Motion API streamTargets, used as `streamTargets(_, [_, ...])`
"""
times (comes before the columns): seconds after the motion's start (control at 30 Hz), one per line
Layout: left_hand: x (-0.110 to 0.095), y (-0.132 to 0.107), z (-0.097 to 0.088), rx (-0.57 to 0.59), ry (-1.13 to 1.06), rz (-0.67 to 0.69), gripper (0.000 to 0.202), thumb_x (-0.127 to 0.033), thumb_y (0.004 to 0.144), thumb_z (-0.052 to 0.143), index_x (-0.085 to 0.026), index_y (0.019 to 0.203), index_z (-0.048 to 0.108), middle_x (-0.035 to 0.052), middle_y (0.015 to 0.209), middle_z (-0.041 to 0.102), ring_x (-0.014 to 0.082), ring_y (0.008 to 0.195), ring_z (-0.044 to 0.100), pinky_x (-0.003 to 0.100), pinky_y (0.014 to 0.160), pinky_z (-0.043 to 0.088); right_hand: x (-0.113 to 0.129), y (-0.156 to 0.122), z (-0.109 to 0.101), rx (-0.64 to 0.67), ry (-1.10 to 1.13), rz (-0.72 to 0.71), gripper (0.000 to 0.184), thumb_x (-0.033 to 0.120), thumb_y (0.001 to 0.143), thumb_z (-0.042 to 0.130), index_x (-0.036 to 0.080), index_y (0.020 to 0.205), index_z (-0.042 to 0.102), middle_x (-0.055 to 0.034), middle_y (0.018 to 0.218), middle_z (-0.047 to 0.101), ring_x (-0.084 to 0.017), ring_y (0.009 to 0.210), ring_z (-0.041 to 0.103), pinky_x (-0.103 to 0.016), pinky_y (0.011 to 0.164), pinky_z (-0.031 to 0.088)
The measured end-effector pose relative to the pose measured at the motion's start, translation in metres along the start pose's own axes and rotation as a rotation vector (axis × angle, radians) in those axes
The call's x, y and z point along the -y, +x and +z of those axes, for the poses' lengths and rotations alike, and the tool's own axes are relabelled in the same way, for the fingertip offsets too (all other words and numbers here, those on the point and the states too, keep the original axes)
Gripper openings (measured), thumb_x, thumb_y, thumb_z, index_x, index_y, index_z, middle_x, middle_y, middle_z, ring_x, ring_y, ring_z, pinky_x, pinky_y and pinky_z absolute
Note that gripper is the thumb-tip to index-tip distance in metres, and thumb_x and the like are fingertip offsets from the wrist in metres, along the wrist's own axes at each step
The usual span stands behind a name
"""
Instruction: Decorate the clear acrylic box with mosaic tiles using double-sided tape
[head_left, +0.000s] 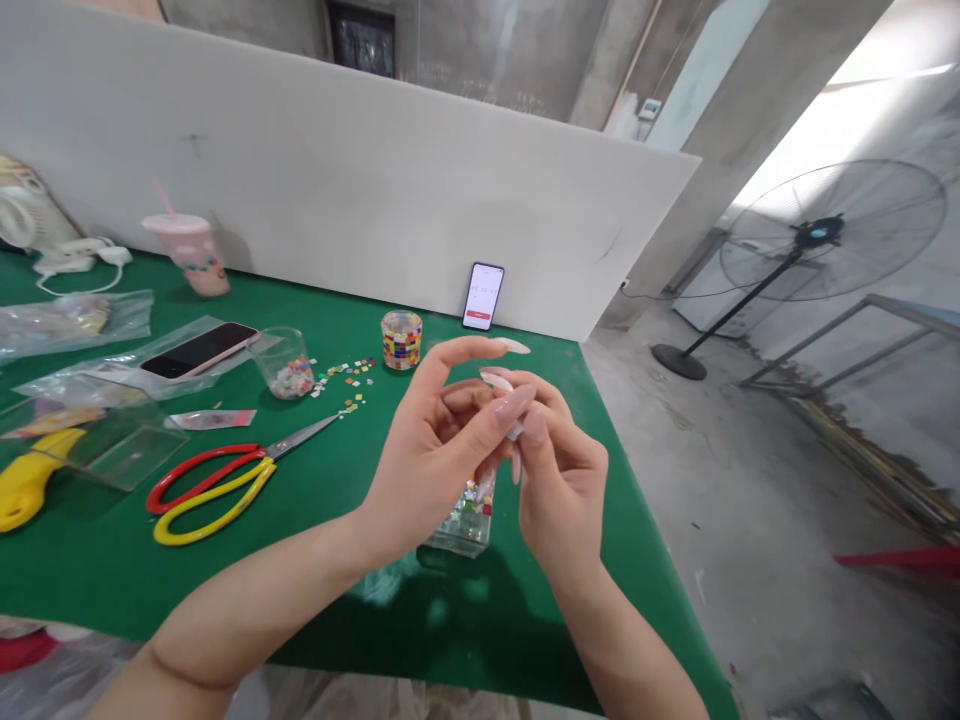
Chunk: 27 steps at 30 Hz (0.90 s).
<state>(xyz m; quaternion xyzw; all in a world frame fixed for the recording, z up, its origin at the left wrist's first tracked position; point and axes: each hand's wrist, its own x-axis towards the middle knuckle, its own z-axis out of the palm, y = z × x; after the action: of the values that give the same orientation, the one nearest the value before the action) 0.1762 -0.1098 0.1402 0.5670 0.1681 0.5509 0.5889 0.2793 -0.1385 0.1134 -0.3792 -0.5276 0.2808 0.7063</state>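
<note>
Thumb tips nearly touching, a person's left hand (427,460) and right hand (562,490) pinch a small pale piece (514,432) between them above the table (322,480), nearer its right edge than its visible left end; the left forefinger is raised clear. Long nails and a narrow grip could let so slight a piece flick loose, and the curled fingers hide how firmly each side holds it. Directly beneath, a clear container (461,542) bearing colored bits sits partly hidden; a lowered wrist could knock it, or a dropped piece could be lost among its colors. Farther out, toward the table's far edge, stands a mosaic-patterned jar (402,342), with loose tiles (352,380) scattered to its left; a sweeping sleeveless forearm could spread them. Beside them, a clear cup (279,348) of small pieces risks spilling if bumped. Scissors (271,457) lie nearer the near edge, their points toward the tiles, a possible snag for a reaching left hand.
</note>
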Motion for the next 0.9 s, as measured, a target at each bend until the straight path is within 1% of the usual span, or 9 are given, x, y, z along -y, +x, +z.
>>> streamTargets(0.17, [0.006,-0.001,0.003,-0.057,0.11,0.063,0.025,-0.03,0.086,0.068,-0.026,0.103,0.049,-0.0077,0.062,0.056,0.0083,0.052,0.056,0.018,0.046,0.048,0.002,-0.004,0.002,-0.025,0.111,0.037,0.015,0.036,0.089,0.064,0.032,0.083,0.078,-0.0013,0.1,0.07,-0.021,0.103,0.063,-0.042,0.093,0.052])
streamTargets(0.27, [0.009,-0.001,0.001,-0.118,0.231,0.175,0.019,-0.031,0.089,0.064,-0.027,0.096,0.047,-0.007,0.069,0.055,0.0083,0.056,0.055,0.019,0.05,0.048,0.005,-0.004,0.002,-0.042,0.113,0.052,0.014,0.035,0.089,0.065,0.031,0.084,0.077,-0.0012,0.096,0.071,-0.019,0.096,0.065,-0.038,0.087,0.054])
streamTargets(0.33, [0.007,-0.001,-0.003,-0.177,0.322,0.269,0.014,-0.031,0.094,0.057,-0.026,0.089,0.045,-0.0075,0.066,0.048,0.0079,0.052,0.049,0.02,0.046,0.043,0.007,-0.003,0.001,-0.062,0.083,0.057,0.014,0.034,0.09,0.063,0.032,0.088,0.077,-0.0008,0.094,0.071,-0.018,0.093,0.065,-0.035,0.085,0.055])
streamTargets(0.4, [-0.001,-0.002,-0.01,-0.109,0.45,0.328,0.013,-0.029,0.098,0.049,-0.025,0.086,0.045,-0.0079,0.061,0.042,0.0074,0.045,0.04,0.021,0.041,0.035,0.009,-0.001,0.0,-0.08,0.063,0.042,0.015,0.033,0.091,0.062,0.034,0.092,0.077,-0.0001,0.095,0.071,-0.016,0.093,0.065,-0.033,0.084,0.055])
streamTargets(0.5, [-0.016,-0.003,-0.018,0.206,0.789,0.374,0.008,-0.022,0.097,0.047,-0.023,0.091,0.051,-0.0066,0.06,0.049,0.0073,0.044,0.041,0.021,0.042,0.036,0.012,0.002,-0.003,-0.086,0.035,0.001,0.015,0.033,0.091,0.063,0.035,0.094,0.077,-0.0002,0.097,0.072,-0.017,0.096,0.065,-0.035,0.084,0.055])
streamTargets(0.57, [-0.022,-0.004,-0.019,0.326,1.016,0.448,0.005,-0.019,0.095,0.049,-0.02,0.097,0.053,-0.0054,0.062,0.054,0.0078,0.044,0.044,0.021,0.043,0.036,0.013,0.003,-0.005,-0.078,0.007,-0.012,0.015,0.035,0.09,0.063,0.036,0.093,0.078,-0.0008,0.097,0.072,-0.019,0.096,0.066,-0.037,0.083,0.057])
streamTargets(0.63, [-0.024,-0.005,-0.018,0.339,1.155,0.537,0.009,-0.017,0.094,0.047,-0.016,0.099,0.054,-0.0055,0.06,0.053,0.008,0.042,0.043,0.021,0.041,0.034,0.014,0.003,-0.007,-0.064,-0.012,-0.014,0.016,0.036,0.091,0.062,0.036,0.093,0.078,-0.0012,0.097,0.073,-0.02,0.094,0.067,-0.037,0.08,0.058])
streamTargets(0.73, [-0.022,-0.004,-0.014,0.324,1.232,0.645,0.012,-0.014,0.093,0.042,-0.015,0.093,0.054,-0.0066,0.055,0.049,0.008,0.039,0.041,0.02,0.038,0.032,0.014,0.002,-0.008,-0.046,0.005,0.0,0.016,0.038,0.09,0.063,0.036,0.093,0.078,-0.0012,0.095,0.074,-0.019,0.091,0.068,-0.037,0.078,0.059])
streamTargets(0.9, [-0.02,-0.003,-0.013,0.276,1.282,0.718,0.015,-0.011,0.091,0.039,-0.016,0.091,0.054,-0.0054,0.054,0.055,0.0083,0.04,0.046,0.019,0.039,0.035,0.014,0.002,-0.008,-0.019,0.123,0.111,0.013,0.043,0.085,0.068,0.036,0.083,0.079,0.0007,0.093,0.074,-0.018,0.088,0.069,-0.034,0.076,0.059])
